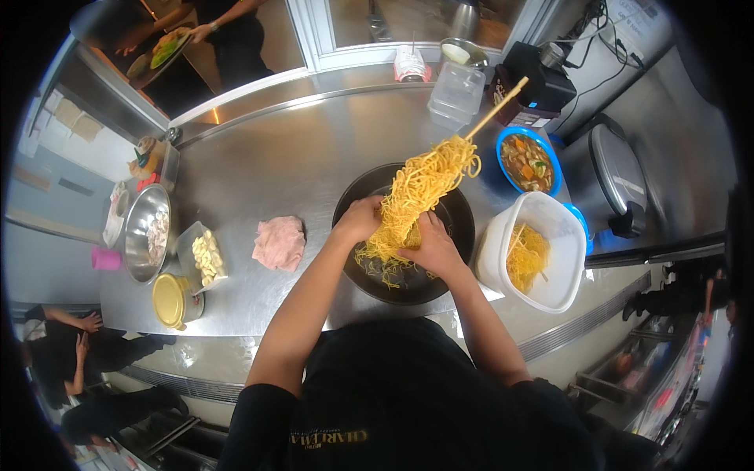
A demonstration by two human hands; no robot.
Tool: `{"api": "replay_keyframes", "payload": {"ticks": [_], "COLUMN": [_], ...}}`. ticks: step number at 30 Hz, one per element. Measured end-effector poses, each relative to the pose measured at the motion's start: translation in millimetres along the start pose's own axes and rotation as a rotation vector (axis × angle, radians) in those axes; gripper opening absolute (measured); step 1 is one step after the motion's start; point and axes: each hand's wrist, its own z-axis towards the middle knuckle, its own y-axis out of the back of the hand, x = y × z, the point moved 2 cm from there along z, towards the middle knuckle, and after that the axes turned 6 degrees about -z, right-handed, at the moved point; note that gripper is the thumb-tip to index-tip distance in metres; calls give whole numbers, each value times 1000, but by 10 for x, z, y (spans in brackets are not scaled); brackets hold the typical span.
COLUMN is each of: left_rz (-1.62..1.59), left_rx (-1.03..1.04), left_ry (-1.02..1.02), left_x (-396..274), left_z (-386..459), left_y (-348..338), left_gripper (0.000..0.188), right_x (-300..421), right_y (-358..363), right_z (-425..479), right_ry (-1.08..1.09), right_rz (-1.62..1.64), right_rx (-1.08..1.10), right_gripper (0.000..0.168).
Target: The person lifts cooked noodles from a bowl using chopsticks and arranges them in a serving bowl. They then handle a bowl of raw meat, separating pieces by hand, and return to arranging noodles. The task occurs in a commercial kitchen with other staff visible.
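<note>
A long bundle of yellow noodles [433, 173], wrapped around a wooden stick [498, 109], leans up and to the right over a dark round pan [462, 221]. My left hand [358, 221] grips the bundle's lower left side. On its lower right side, the fingers and thumb of my right hand [436, 244] press around the noodles. Loose noodle strands [389, 274] lie in the pan below. To the right of my right hand, a white plastic tub [562, 259] holds more yellow noodles [523, 259] and stick ends.
A blue-rimmed bowl [502, 144] of vegetables in sauce stands behind the tub. Clear plastic containers [456, 94] sit farther back. Leftward are a pink cloth [280, 243], peeled garlic cloves [207, 256], a yellow-lidded tub [169, 300] and a steel bowl [138, 235]. Other people stand around.
</note>
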Motion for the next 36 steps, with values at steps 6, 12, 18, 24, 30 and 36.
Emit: {"api": "replay_keyframes", "payload": {"ticks": [6, 12, 18, 24, 30, 36], "left_rz": [107, 185, 248, 197, 78, -965], "left_rx": [58, 98, 112, 177, -15, -151], "left_ry": [-121, -251, -271, -255, -216, 426], "left_x": [-312, -247, -125, -41, -189, -242], "left_z": [-524, -432, -313, -316, -514, -879], "left_y": [145, -10, -59, -92, 19, -221], "left_gripper": [75, 92, 90, 92, 90, 87], "right_x": [-8, -218, -429, -230, -31, 13], "right_y": [211, -206, -444, -402, -46, 112], "right_z": [-314, -468, -296, -504, -593, -271], "right_ry": [-25, -284, -309, -432, -188, -2], "right_rz": [-41, -213, -27, 575, 253, 154], "right_rx": [-142, 50, -199, -285, -310, -183], "right_gripper": [106, 95, 70, 78, 95, 108]}}
